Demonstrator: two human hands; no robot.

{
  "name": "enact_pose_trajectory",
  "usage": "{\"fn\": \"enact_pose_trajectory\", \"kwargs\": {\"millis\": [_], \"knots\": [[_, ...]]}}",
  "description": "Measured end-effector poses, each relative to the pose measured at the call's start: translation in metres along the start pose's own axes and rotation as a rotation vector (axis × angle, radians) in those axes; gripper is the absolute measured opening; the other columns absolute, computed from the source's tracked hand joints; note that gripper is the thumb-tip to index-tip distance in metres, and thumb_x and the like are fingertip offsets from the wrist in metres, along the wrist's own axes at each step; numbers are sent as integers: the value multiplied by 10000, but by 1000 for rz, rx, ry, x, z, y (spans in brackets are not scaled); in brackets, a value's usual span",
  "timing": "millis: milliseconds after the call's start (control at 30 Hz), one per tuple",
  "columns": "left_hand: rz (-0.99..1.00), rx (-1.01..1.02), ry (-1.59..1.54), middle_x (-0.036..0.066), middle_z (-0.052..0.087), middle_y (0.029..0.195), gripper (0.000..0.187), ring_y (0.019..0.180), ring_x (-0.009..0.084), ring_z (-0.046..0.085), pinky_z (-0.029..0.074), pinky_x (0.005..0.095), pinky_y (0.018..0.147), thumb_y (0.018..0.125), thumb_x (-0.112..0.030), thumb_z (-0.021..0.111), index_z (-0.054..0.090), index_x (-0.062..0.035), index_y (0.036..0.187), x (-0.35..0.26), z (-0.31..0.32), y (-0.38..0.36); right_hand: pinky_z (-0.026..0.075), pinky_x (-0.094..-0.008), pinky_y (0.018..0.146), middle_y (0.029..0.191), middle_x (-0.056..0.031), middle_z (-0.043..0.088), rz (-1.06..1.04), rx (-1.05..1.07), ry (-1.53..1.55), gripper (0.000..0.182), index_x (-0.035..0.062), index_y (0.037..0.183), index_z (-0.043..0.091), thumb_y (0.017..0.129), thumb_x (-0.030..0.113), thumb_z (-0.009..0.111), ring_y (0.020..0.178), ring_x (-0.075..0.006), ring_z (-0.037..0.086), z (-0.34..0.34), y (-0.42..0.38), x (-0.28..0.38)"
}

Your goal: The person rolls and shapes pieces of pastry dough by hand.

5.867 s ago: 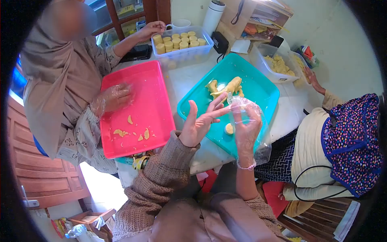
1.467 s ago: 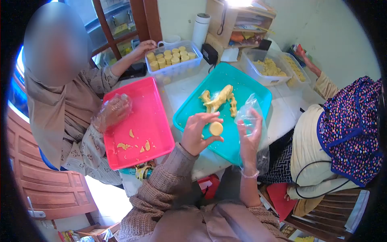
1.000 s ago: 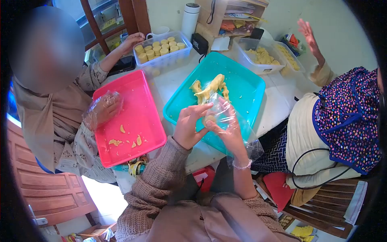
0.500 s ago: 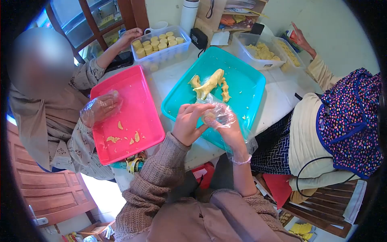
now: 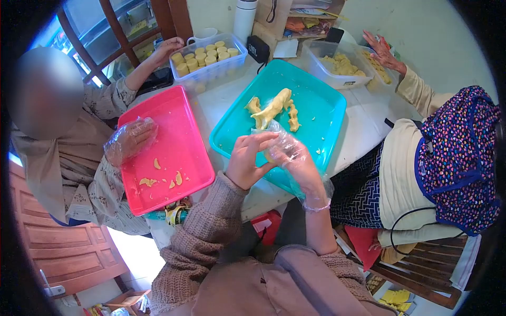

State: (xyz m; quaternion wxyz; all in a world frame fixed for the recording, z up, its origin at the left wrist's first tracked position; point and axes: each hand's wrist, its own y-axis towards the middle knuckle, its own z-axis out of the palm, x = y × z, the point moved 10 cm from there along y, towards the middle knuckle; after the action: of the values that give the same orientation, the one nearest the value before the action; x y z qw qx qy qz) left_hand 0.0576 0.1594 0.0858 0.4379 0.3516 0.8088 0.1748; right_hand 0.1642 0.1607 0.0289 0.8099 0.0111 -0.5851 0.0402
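Both my hands are raised over the near edge of a teal tray [image 5: 316, 131]. My left hand [image 5: 249, 159] is bare, its fingers curved toward the right one and its thumb and fingertips close to a small piece of dough [image 5: 274, 155]. My right hand [image 5: 297, 162], in a clear plastic glove, has its fingers wrapped round that piece, which is partly hidden by the plastic. Just beyond my hands, a large torn lump of yellow dough [image 5: 274, 108] lies in the tray, with a thinner strip [image 5: 293, 117] to its right.
At left, a person's gloved hand [image 5: 132, 139] rests over a pink tray [image 5: 195, 174] with dough scraps. Behind stand a box of dough cylinders [image 5: 211, 73], a black speaker [image 5: 259, 50] and a tub of dough [image 5: 342, 81]. Another person's hand [image 5: 383, 52] is at back right.
The hand of the person at right has lowered toward the back-right container and spread. The plastic on my right hand has shifted slightly; my hands stay close together.
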Motion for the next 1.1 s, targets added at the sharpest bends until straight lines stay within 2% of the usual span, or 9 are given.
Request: {"fn": "enact_pose_trajectory", "kwargs": {"millis": [300, 400, 500, 600, 833, 900, 933, 1000, 1100], "knots": [[1, 37, 42, 42, 599, 1192, 524, 1085, 240, 573, 396, 385, 929, 708, -244, 773, 561, -84, 1160, 3, 4, 3, 465, -217, 738, 1003, 2, 621, 41, 43, 26, 324, 23, 1144, 581, 860, 151, 671, 888, -60, 554, -1, 7, -3], [-2, 43, 41, 46, 596, 1196, 504, 1085, 242, 575, 396, 385, 925, 711, -247, 770, 569, -81, 1143, 3, 5, 4, 446, -208, 653, 939, 22, 595, 18, 77, 11, 390, 28, 1179, 561, 860, 214, 689, 800, -43, 526, 1, 6, -3], [-15, 43, 11, 14, 597, 1212, 566, 1083, 219, 574, 389, 378, 929, 707, -209, 768, 508, -101, 1198, 2, 5, 3, 450, -212, 650, 942, 20, 603, 46, 66, 9, 382, 38, 1180, 563, 861, 210, 684, 798, -48, 533, 1, 5, -6], [-16, 27, 11, 0, 601, 1213, 612, 1075, 208, 576, 385, 374, 931, 699, -181, 767, 475, -116, 1233, 0, 1, 5, 470, -226, 752, 1016, -3, 615, 80, 49, -3, 378, 12, 1182, 557, 860, 172, 675, 900, -66, 557, 3, 0, -1], [-8, 33, 1, 19, 605, 1170, 628, 1061, 217, 579, 385, 375, 933, 672, -131, 760, 495, -142, 1242, -4, 0, 4, 467, -219, 742, 1030, -1, 613, 66, 112, 27, 456, 10, 1214, 533, 833, 198, 697, 896, -70, 558, -2, 1, -8], [9, 36, 12, 38, 613, 1168, 635, 1050, 235, 581, 392, 380, 921, 663, -149, 775, 499, -118, 1234, -5, 1, 4, 464, -213, 733, 1027, 1, 612, -17, 171, 79, 481, 8, 1213, 529, 819, 219, 705, 896, -67, 556, 4, -1, -2], [15, 36, 29, 48, 617, 1166, 639, 1044, 244, 582, 395, 382, 915, 659, -158, 782, 502, -105, 1231, -4, 0, 3, 454, -209, 708, 995, 16, 605, 34, 131, 11, 495, 7, 1197, 526, 805, 244, 713, 868, -58, 544, 6, -2, 0], [17, 32, -9, 44, 605, 1180, 653, 1040, 248, 578, 394, 377, 917, 653, -147, 781, 501, -119, 1243, -3, -2, 2, 451, -221, 634, 888, 17, 591, 19, 138, -120, 310, 32, 1088, 577, 843, 202, 665, 767, -74, 541, 14, -2, 10], [-5, -2, -95, 40, 597, 1180, 661, 1057, 250, 572, 393, 380, 929, 657, -146, 780, 502, -127, 1256, -1, -8, 2, 470, -227, 661, 895, 16, 580, 128, 55, -217, 249, 36, 1066, 576, 868, 177, 632, 794, -77, 548, 13, -3, 13]]}}
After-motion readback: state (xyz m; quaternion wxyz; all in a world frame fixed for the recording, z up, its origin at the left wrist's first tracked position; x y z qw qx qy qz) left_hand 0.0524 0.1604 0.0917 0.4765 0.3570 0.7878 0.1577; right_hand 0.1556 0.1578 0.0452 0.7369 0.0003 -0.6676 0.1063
